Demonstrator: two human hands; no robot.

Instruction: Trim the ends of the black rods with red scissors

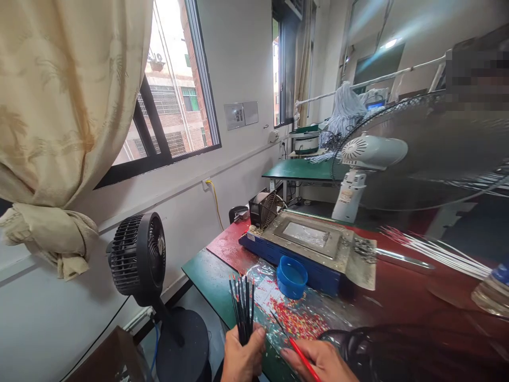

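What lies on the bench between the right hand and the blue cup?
In the head view, a scatter of red insulation scraps on clear film lies between the right hand and the blue cup.

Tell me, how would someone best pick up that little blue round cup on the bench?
Grip the blue cup by its rim, coming straight down from above. It sits upright with its open mouth upward, close against the blue front of the solder pot, so the back side is blocked. Fingers across the rim from the near and left sides look easiest.
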